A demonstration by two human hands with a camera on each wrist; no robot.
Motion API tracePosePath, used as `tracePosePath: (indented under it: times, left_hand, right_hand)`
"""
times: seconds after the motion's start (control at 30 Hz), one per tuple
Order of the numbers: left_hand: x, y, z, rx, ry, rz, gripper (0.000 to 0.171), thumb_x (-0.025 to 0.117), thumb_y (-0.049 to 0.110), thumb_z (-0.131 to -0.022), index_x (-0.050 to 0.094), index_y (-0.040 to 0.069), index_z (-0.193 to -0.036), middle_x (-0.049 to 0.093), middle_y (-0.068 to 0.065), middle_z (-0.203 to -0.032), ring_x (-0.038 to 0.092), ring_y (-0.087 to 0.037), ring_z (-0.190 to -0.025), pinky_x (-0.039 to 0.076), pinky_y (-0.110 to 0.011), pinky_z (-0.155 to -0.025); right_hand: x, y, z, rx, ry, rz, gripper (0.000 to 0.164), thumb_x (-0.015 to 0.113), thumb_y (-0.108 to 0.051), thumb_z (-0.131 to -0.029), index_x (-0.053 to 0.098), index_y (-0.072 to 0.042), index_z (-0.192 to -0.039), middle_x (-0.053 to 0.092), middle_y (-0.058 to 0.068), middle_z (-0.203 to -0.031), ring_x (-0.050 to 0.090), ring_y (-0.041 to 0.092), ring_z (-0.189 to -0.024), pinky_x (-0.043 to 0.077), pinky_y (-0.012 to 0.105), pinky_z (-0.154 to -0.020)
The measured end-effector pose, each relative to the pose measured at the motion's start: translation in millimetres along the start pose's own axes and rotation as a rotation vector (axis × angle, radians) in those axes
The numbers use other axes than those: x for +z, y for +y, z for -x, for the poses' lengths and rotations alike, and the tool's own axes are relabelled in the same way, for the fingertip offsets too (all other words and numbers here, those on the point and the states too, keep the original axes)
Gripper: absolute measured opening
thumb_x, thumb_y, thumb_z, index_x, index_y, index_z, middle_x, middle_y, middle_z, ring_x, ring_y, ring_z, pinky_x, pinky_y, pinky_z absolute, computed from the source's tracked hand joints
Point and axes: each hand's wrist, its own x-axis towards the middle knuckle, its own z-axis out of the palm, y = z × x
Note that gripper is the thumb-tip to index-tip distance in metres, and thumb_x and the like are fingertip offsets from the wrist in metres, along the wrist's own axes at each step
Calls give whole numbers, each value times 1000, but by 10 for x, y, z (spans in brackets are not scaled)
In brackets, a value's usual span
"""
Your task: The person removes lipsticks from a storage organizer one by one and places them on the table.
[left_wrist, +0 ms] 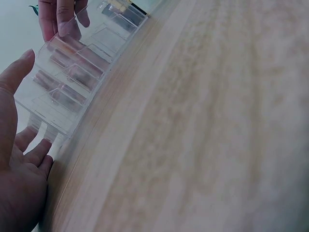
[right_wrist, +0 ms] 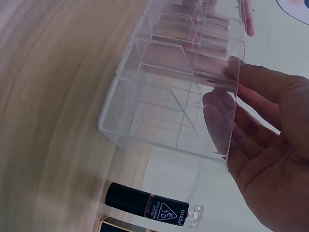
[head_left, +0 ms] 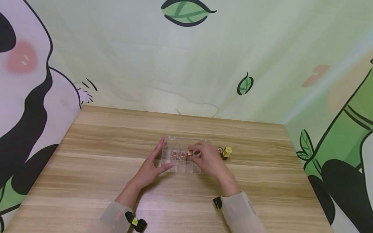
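A clear plastic organizer (head_left: 182, 167) with slanted dividers stands on the wooden table. My left hand (head_left: 150, 171) holds its left end, the thumb along the front and the fingers at the back. Two lipsticks with clear-looking bodies, one of them this lipstick (head_left: 174, 154), stand side by side in neighbouring compartments. Just right of them, my right hand (head_left: 208, 158) pinches another lipstick (head_left: 190, 153) by its upper end, between thumb and fingers. That lipstick's lower part sits within a compartment, seen through the plastic in the right wrist view.
Right of the organizer lies a black lipstick (right_wrist: 147, 205) with a clear end and white lettering. Beside it is a yellow and black item (head_left: 227, 152). A printed cloth backdrop (head_left: 131, 64) rises behind the table's far edge.
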Motion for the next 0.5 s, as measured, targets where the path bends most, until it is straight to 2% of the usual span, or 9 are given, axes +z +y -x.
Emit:
tracePosePath:
  times: [0.2,0.33,0.5]
  left_hand:
    - [11,0,-7,5,-2,-1,101,81,38,-90,12,52,-163,30,5,-171,24,-30,-159,13,-66,-127]
    - [7,12,-2,6,-1,-1,101,81,37,-90,13,45,-165,31,5,-171,23,-30,-159,13,-65,-127]
    - [1,27,13,-1,-2,1,101,81,38,-91,13,45,-165,31,4,-171,22,-30,-160,13,-66,-127]
  right_hand:
    - [25,5,-9,16,3,11,23,81,-14,-91,79,-9,-113,75,6,-109,72,20,-93,60,34,-82]
    - [37,7,-17,24,11,2,19,79,-11,-92,79,-8,-111,76,7,-107,72,20,-92,61,33,-81]
    - [49,6,-27,17,17,8,16,77,-10,-93,79,-8,-109,76,7,-104,73,19,-91,61,33,-80]
